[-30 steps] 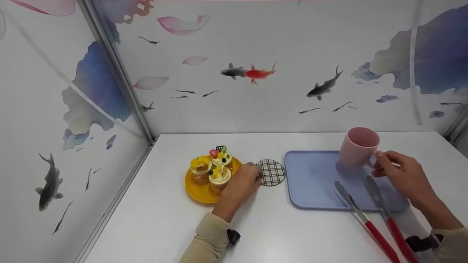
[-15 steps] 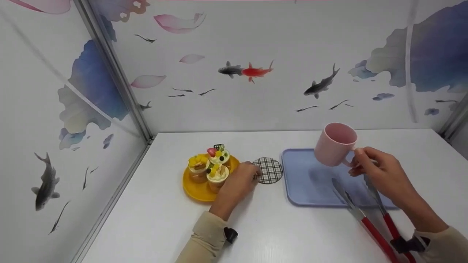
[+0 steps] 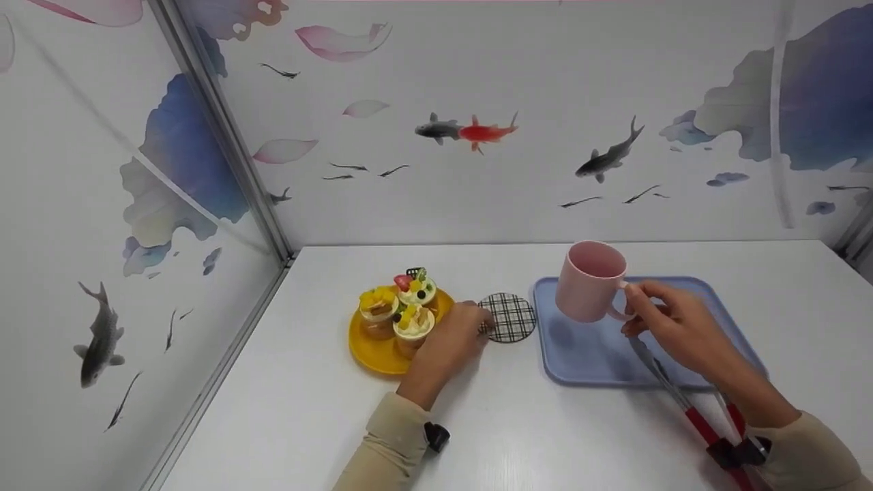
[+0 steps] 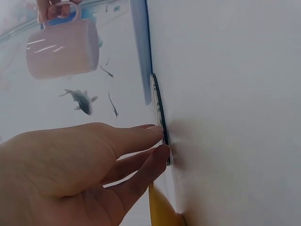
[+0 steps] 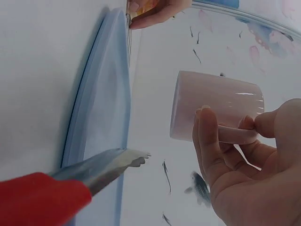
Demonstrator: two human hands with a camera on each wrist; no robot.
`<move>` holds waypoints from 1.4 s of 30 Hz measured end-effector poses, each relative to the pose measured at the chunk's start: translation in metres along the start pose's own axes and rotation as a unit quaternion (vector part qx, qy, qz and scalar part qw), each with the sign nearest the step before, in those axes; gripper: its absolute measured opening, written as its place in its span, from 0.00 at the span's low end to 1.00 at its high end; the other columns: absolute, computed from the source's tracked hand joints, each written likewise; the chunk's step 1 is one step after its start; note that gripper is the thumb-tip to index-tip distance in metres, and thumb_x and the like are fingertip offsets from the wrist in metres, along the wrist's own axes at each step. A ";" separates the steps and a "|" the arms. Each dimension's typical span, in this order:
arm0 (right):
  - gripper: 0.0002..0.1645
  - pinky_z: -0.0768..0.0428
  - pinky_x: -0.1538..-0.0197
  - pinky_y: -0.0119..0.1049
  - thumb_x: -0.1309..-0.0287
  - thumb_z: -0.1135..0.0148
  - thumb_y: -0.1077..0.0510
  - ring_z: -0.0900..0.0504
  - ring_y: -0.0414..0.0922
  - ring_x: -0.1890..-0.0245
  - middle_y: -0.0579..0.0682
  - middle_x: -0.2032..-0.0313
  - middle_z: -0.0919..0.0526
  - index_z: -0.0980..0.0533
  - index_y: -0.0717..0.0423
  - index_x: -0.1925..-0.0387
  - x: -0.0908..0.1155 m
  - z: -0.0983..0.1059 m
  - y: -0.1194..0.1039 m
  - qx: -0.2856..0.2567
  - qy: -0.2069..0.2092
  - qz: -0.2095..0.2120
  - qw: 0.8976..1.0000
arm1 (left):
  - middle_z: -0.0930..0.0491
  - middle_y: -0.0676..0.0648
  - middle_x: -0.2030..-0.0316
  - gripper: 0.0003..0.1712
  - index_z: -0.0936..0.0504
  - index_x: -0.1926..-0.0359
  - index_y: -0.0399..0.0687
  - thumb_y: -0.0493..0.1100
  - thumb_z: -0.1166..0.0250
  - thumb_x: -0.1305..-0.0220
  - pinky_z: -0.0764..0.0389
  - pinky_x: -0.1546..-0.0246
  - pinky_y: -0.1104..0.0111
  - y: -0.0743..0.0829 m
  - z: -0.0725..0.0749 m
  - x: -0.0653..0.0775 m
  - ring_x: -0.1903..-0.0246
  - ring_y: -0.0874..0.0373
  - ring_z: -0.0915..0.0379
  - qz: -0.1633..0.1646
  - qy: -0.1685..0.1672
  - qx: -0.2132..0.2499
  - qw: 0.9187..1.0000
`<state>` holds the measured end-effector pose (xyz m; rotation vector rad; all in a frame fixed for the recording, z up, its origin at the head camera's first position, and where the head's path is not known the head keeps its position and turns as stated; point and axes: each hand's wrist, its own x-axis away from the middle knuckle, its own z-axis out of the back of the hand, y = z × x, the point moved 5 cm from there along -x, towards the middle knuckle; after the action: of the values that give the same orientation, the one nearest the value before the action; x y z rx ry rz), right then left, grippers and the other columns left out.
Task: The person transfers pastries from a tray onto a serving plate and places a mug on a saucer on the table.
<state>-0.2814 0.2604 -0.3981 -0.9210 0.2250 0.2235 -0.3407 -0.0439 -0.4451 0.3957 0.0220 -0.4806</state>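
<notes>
My left hand (image 3: 453, 334) pinches the near-left edge of a round black-and-white checked coaster (image 3: 510, 318) between thumb and fingers. Seen edge-on in the left wrist view, the coaster (image 4: 158, 101) lies close along the tabletop. A pink mug (image 3: 586, 288) hangs upright above the left part of the blue tray (image 3: 569, 365), and my right hand (image 3: 682, 334) grips its handle. In the right wrist view, the fingers curl about the handle of the mug (image 5: 207, 94). The mug is to the right of the coaster and higher than it.
Left of the coaster, a yellow plate (image 3: 368, 354) bears 3 fruit-topped dessert cups (image 3: 376, 310). Red-handled metal tongs (image 3: 702, 426) lean over the tray's front edge, partly under the right forearm. Printed white panels (image 3: 341, 204) close off the back and left.
My right hand has lifted the mug off the tray's back right and carried it left, towards the coaster. My left hand stays at the coaster's edge.
</notes>
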 end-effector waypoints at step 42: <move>0.34 0.16 0.42 0.53 0.19 0.49 0.32 0.07 0.47 0.56 0.62 0.35 0.17 0.21 0.54 0.33 -0.033 -0.069 -0.008 -0.033 -0.111 -0.059 0.992 | 0.18 0.51 0.71 0.08 0.06 0.53 0.44 0.40 0.29 0.26 0.17 0.59 0.72 0.000 -0.001 -0.003 0.66 0.56 0.24 0.068 -0.043 0.007 0.997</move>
<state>-0.3174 0.1972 -0.4229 -0.9638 -0.0420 0.2227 -0.3436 -0.0425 -0.4454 0.3870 -0.0906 -0.3627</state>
